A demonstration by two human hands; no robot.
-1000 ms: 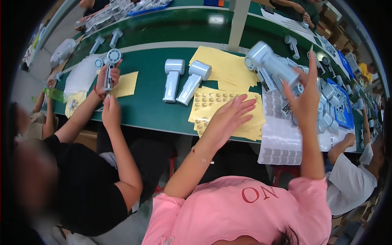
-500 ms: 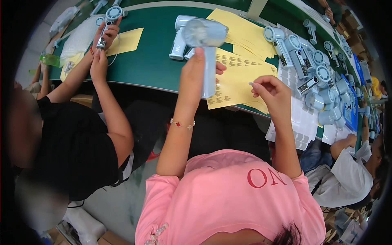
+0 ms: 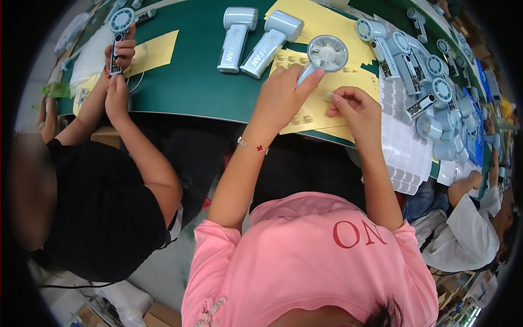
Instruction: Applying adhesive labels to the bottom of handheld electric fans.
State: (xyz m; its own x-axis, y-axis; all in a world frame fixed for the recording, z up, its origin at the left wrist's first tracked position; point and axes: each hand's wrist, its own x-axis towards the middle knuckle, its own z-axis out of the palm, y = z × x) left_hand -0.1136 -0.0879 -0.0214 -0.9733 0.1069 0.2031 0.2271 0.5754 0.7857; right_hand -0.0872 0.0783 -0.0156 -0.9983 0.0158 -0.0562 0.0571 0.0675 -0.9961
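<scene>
One fan (image 3: pixel 327 53) is up in the left hand (image 3: pixel 283 95), held over the yellow sheets (image 3: pixel 354 82) with its round clear face toward the camera and the handle running down into the palm. Those left fingers are wrapped round the handle, so not much gap there. Right hand (image 3: pixel 355 111) is just beside it, thumb and fingertips pinched together on a small whitish bit (image 3: pixel 330 95), too tiny to say what exactly. It's near the fan but looks apart from it. Some of the sheets have rows of little labels on them. Just left of the sheets, two more fans (image 3: pixel 236 41) lie side by side on the green surface (image 3: pixel 185 82), heads away from the wearer. Over on the right there's a messy heap of fans (image 3: pixel 441 90), partly on a white sheet (image 3: pixel 406 158) with grey shapes, and a blue tray (image 3: pixel 479 144) sits at the far side. To the left, a co-worker in black (image 3: pixel 109 207) is holding another fan (image 3: pixel 121 22), with bubble wrap (image 3: pixel 92 57) nearby.
</scene>
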